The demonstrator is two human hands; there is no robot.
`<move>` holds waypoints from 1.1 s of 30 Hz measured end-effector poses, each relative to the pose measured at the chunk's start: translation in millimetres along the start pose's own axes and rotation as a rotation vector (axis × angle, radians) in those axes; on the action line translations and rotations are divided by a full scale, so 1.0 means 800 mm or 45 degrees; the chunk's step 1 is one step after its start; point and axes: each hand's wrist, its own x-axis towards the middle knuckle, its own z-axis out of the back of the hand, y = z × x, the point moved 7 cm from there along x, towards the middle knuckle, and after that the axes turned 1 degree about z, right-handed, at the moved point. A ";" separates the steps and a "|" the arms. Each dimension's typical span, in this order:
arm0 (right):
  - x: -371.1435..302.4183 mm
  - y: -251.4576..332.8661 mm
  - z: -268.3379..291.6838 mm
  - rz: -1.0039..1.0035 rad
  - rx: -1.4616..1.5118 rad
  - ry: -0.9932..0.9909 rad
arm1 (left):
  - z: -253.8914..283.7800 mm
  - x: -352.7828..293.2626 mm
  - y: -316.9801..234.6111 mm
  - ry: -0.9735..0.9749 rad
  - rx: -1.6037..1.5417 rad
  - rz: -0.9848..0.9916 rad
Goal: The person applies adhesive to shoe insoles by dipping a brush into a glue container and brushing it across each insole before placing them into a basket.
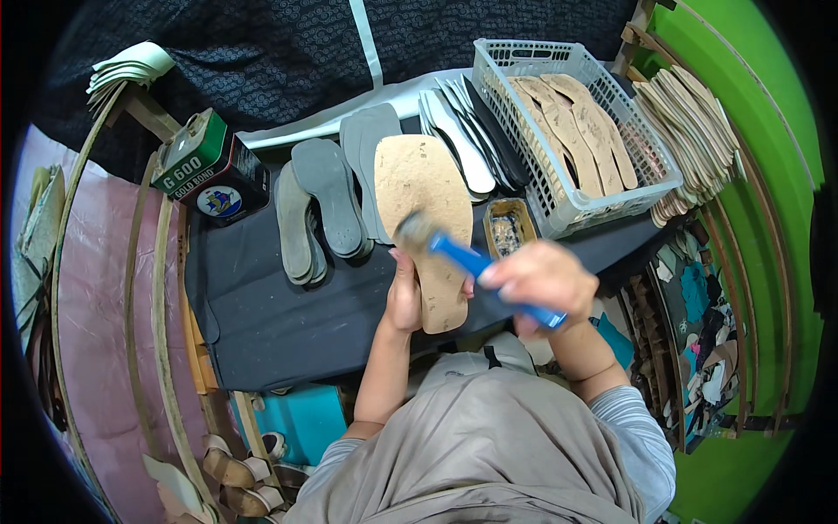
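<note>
My left hand [404, 293] grips a tan, speckled insole [423, 179] from beneath, thumb along its left edge and fingertips showing at the right edge. The insole is raised in front of me, its broad end away from me. In my right hand [546, 284] is a brush with a blue handle [471, 260], fingers closed round it. Motion blurs the brush head [412, 230], which lies over the middle of the insole; whether it touches cannot be told. Just beyond my right hand stands a small open tub [506, 229] with crusted, dark and pale contents.
Stacks of grey insoles [327, 196] lie left of my hands on the dark-covered table [262, 336]. White and black insoles [458, 144] sit behind. A plastic basket [602, 205] holds tan insoles at the back right. A metal can [214, 170] stands at the back left.
</note>
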 end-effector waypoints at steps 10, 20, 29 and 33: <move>-0.003 0.006 0.005 0.015 -0.166 -0.013 | 0.000 -0.002 -0.006 -0.029 0.068 -0.044; -0.013 0.006 0.009 -0.048 -0.264 -0.116 | -0.003 0.011 -0.007 0.090 -0.277 -0.163; -0.014 0.002 0.007 0.016 -0.030 -0.092 | 0.001 0.008 -0.017 -0.129 -0.240 -0.238; -0.021 0.017 -0.006 0.112 -0.224 0.056 | 0.005 0.011 -0.015 -0.097 -0.205 -0.307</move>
